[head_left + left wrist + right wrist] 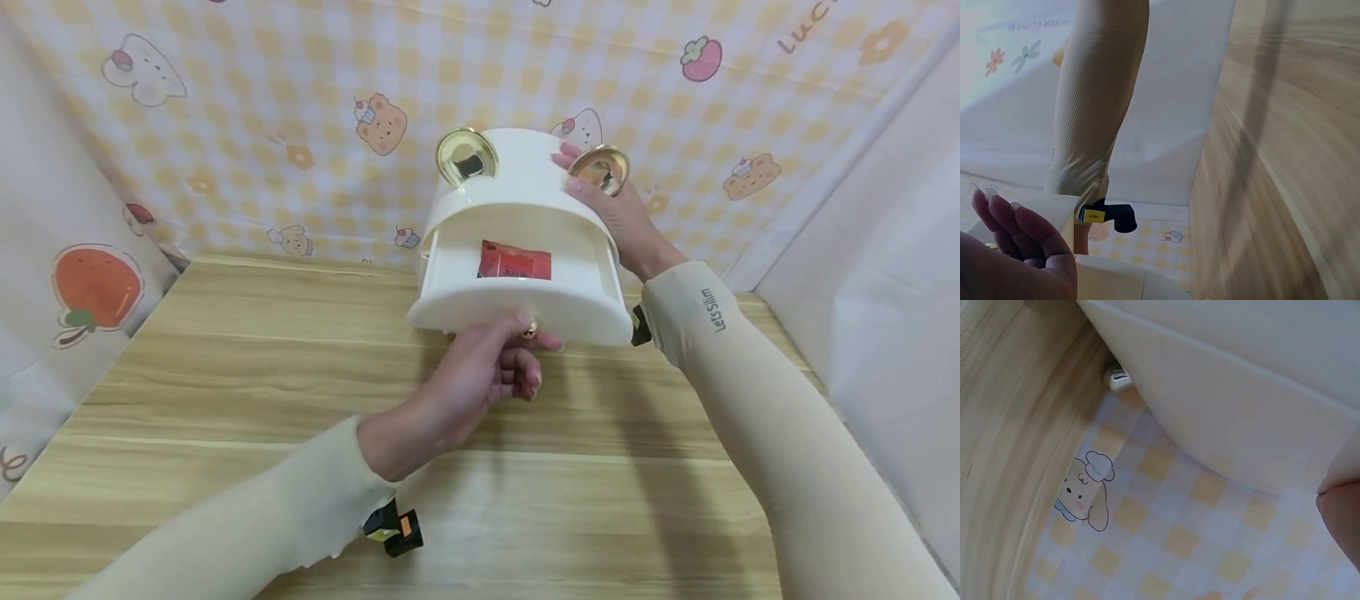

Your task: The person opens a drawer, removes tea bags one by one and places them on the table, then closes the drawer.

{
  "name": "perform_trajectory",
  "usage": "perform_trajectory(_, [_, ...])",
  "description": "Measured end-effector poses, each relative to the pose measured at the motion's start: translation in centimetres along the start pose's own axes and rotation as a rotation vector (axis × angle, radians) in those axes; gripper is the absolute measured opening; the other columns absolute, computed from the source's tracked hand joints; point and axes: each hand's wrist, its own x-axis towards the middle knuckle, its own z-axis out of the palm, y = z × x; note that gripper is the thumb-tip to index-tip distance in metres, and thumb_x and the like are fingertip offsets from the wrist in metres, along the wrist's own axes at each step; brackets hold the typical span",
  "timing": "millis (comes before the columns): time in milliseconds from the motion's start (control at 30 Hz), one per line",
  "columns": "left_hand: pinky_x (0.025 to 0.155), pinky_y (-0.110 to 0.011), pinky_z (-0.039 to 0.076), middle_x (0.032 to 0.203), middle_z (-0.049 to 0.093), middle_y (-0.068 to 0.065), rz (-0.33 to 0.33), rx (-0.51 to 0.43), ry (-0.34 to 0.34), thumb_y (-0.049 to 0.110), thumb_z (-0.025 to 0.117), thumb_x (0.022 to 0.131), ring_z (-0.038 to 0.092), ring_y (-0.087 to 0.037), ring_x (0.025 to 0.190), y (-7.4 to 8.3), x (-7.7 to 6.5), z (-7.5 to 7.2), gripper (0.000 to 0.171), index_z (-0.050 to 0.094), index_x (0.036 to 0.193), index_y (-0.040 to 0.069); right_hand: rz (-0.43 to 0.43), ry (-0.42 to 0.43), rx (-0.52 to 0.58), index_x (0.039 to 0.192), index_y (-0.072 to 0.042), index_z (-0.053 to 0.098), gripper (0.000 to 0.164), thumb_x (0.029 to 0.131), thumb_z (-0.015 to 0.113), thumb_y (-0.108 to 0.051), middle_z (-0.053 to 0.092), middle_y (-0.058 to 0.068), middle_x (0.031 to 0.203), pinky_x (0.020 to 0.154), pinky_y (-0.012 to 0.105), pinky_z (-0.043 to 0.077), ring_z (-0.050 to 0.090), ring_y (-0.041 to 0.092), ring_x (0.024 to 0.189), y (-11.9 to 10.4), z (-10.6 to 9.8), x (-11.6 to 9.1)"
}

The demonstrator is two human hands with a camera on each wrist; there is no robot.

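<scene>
A white rounded box [517, 171] with a gold dish-shaped piece on each side of its top stands at the back of the table. Its drawer [450, 307] is pulled out, and inside lies a small red packet [517, 265]. My left hand [480, 371] pinches the gold knob [531, 329] on the drawer front between thumb and index finger, the other fingers curled below. My right hand [622, 217] grips the upper right of the box, its fingertips over the top around the right gold dish [600, 169]. Only a sliver of that hand shows in the right wrist view.
The wooden table [247, 392] stretches in front of and beside the box. Behind it hangs a yellow checked cloth [315, 125] with cartoon prints; white cloth walls [862, 233] stand at both sides. A gold foot [1117, 378] shows under the box near the table edge.
</scene>
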Motion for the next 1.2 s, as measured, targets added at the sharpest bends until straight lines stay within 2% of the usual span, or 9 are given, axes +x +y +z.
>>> perform_trajectory(300, [0.072,-0.032,0.049,0.069,0.054,-0.005,0.024,0.020,0.016,0.033,0.044,0.096,0.052,-0.017,0.067,-0.4,-1.2,0.0,0.041,0.064,0.107,-0.001,0.027,0.003,-0.037,0.148,-0.015,0.041,0.058,0.093,0.060,-0.023,0.039,-0.007,0.150,0.089,0.028,0.048,0.053,0.018,0.124,-0.1,-0.1,0.1])
perform_trajectory(433, [0.072,-0.032,0.049,0.069,0.055,-0.005,0.026,0.018,-0.014,0.035,0.044,0.097,0.053,-0.017,0.068,-0.5,-1.3,-0.2,0.044,0.064,0.109,-0.002,0.020,0.008,-0.021,0.148,-0.015,0.040,0.059,0.093,0.061,-0.021,0.040,-0.006,0.150,0.092,0.028,0.047,0.051,0.018,0.127,0.1,0.0,0.3])
perform_trajectory(533, [0.073,-0.033,0.049,0.072,0.058,-0.006,0.018,0.024,-0.089,0.039,0.041,0.098,0.055,-0.017,0.070,-0.5,-1.2,-0.7,0.049,0.062,0.114,-0.002,0.017,0.010,-0.005,0.148,-0.015,0.039,0.060,0.093,0.062,-0.020,0.041,-0.004,0.149,0.094,0.028,0.045,0.049,0.018,0.130,0.2,0.0,0.3])
perform_trajectory(633, [0.075,-0.033,0.048,0.078,0.062,-0.007,-0.013,0.047,-0.203,0.043,0.036,0.099,0.058,-0.017,0.074,-0.4,-1.3,-1.5,0.056,0.058,0.123,-0.002,0.017,0.011,0.003,0.148,-0.014,0.039,0.061,0.092,0.063,-0.020,0.041,-0.004,0.149,0.096,0.028,0.043,0.047,0.017,0.132,0.2,0.1,0.4])
perform_trajectory(800, [0.077,-0.033,0.049,0.088,0.065,-0.008,-0.089,0.134,-0.363,0.044,0.038,0.097,0.060,-0.018,0.077,0.3,-1.9,-2.6,0.057,0.049,0.136,0.004,0.020,0.015,-0.013,0.148,-0.014,0.039,0.061,0.092,0.063,-0.022,0.042,-0.005,0.149,0.095,0.028,0.045,0.048,0.018,0.131,0.1,0.0,0.4])
perform_trajectory(867, [0.077,-0.034,0.050,0.089,0.066,-0.008,-0.089,0.189,-0.404,0.042,0.039,0.097,0.060,-0.018,0.076,0.8,-2.3,-2.8,0.055,0.049,0.136,0.004,0.023,0.014,-0.027,0.149,-0.016,0.038,0.062,0.092,0.063,-0.023,0.043,-0.004,0.148,0.094,0.029,0.045,0.049,0.018,0.130,0.1,0.0,0.3])
perform_trajectory(1033, [0.073,-0.039,0.052,0.090,0.066,-0.009,0.016,0.415,-0.460,0.033,0.043,0.099,0.059,-0.021,0.074,2.9,-3.6,-3.0,0.041,0.061,0.121,0.004,0.028,0.021,-0.051,0.149,-0.017,0.039,0.062,0.092,0.063,-0.024,0.044,-0.003,0.148,0.090,0.029,0.047,0.052,0.018,0.127,-0.1,-0.1,-0.1])
perform_trajectory(1200, [0.067,-0.039,0.050,0.086,0.067,-0.007,0.168,0.588,-0.457,0.026,0.050,0.098,0.058,-0.025,0.072,6.1,-4.6,-2.5,0.023,0.066,0.103,0.011,0.032,0.034,-0.027,0.147,-0.016,0.042,0.059,0.092,0.063,-0.024,0.042,-0.005,0.148,0.087,0.029,0.049,0.055,0.018,0.122,-0.1,0.0,-0.3])
